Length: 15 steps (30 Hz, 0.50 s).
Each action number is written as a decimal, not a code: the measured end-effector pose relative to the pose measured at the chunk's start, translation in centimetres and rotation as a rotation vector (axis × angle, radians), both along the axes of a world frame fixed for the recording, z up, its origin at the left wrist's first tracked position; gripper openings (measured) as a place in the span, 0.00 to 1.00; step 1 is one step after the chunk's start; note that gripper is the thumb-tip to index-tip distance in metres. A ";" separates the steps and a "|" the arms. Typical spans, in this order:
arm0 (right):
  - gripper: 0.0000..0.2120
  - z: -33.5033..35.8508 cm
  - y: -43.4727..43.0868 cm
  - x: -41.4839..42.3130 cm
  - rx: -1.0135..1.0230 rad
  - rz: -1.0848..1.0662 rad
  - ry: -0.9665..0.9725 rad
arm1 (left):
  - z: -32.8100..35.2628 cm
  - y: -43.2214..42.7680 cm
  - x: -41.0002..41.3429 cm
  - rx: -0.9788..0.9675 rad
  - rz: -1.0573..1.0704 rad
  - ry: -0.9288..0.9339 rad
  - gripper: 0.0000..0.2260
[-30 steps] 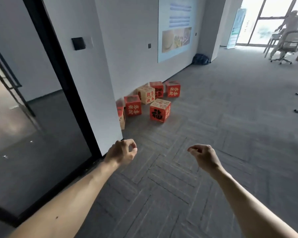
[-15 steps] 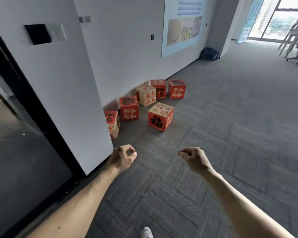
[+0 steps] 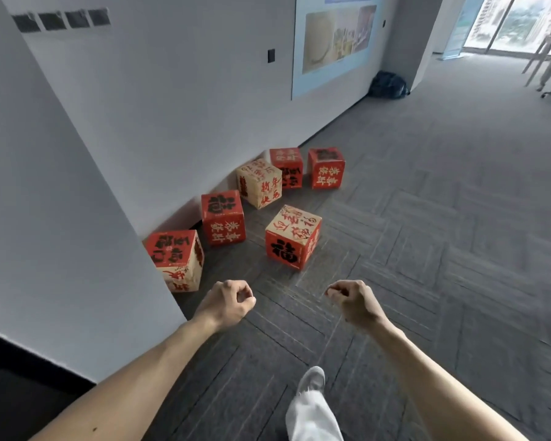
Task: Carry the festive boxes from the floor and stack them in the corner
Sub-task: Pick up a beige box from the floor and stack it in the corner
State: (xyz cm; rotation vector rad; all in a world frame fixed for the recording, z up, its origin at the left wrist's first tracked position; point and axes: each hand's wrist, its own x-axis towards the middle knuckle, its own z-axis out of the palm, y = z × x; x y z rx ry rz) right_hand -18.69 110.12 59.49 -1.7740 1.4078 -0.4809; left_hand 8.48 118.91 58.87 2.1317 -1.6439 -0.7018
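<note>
Head view: your left hand (image 3: 228,302) and right hand (image 3: 352,302) are both clenched, holding nothing. Six red-and-cream printed cardboard boxes (image 3: 291,237) sit at twelve o'clock on the grey carpet floor (image 3: 442,249), beside the white wall (image 3: 172,106).

Left hand (image 3: 228,302), right hand (image 3: 353,302) outstretched; both loosely fisted, empty

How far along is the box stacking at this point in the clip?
Done: nothing visible. All six festive boxes sit singly on the floor by the wall, and none is stacked. In hand: nothing. The left hand and right hand are curled and empty, short of the nearest box. Left: every carry and the whole stack.
</note>
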 end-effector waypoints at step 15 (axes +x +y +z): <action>0.09 -5.7 -38.7 9.9 0.196 0.015 0.003 | -3.9 -38.2 8.9 0.162 -0.014 -0.055 0.05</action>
